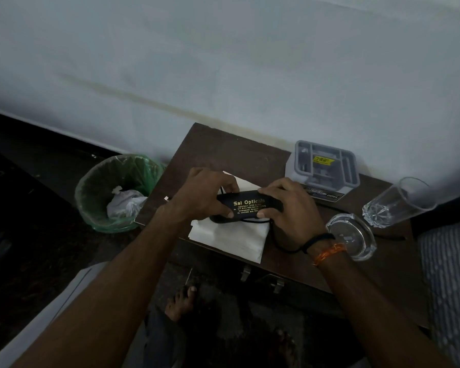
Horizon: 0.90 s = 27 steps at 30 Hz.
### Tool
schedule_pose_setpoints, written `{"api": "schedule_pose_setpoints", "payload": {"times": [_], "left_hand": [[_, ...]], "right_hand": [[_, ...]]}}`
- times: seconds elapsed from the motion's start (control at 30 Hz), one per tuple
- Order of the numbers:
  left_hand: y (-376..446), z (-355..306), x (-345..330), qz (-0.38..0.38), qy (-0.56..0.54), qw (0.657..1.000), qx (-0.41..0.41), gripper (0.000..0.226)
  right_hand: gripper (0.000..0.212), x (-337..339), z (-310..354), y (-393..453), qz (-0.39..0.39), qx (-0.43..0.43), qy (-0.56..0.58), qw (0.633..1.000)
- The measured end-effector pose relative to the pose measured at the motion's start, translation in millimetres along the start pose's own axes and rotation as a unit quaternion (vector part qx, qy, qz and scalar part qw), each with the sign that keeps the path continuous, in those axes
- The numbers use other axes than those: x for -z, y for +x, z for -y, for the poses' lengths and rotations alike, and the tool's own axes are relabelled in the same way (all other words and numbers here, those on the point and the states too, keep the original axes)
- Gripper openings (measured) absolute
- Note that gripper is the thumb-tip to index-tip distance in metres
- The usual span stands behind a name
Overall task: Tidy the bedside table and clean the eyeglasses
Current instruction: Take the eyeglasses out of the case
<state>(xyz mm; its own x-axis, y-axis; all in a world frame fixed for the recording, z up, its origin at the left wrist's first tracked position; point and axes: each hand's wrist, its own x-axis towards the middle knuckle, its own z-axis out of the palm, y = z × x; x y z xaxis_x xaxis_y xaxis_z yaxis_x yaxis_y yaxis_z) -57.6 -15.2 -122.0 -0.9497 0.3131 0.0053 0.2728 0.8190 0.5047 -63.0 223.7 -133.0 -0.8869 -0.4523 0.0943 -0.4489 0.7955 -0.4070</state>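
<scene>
A black eyeglass case (247,205) with gold lettering is held above the dark wooden bedside table (223,152). My left hand (205,195) grips its left end, thumb on the front edge. My right hand (290,208) grips its right end the same way. Under the case lies a white tissue (231,235), and a thin black cord (252,221) runs below the case over the tissue. The eyeglasses themselves are not visible.
A grey plastic organiser (324,168) stands at the table's back right. A glass ashtray (353,235) and a clear drinking glass (398,203) sit to the right. A green-lined bin (114,192) with white waste stands on the floor at the left. A bed edge (449,274) borders the right.
</scene>
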Motion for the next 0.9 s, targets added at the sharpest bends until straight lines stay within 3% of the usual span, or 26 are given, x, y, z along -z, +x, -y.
{"api": "schedule_pose_setpoints", "payload": {"times": [0.13,0.23,0.37,0.57,0.9], "left_hand": [[1,4,3,0.03,-0.041,0.999,0.005,0.052],[1,4,9,0.048,-0.081,0.995,0.025,0.058],[4,5,17,0.005,-0.129,0.99,0.059,0.053],[4,13,16,-0.082,-0.148,0.978,0.125,0.031],[-4,29,32,-0.133,-0.138,0.963,0.187,0.035]], "right_hand": [[0.053,-1,-2,-2,0.012,0.008,-0.01,1.0],[0.07,0,-6,-4,0.062,0.03,-0.009,0.998],[0.085,-3,-2,2,0.093,0.049,-0.037,0.994],[0.079,-8,6,20,0.12,0.063,-0.055,0.989],[0.058,30,21,30,0.132,-0.011,0.074,0.988]]}}
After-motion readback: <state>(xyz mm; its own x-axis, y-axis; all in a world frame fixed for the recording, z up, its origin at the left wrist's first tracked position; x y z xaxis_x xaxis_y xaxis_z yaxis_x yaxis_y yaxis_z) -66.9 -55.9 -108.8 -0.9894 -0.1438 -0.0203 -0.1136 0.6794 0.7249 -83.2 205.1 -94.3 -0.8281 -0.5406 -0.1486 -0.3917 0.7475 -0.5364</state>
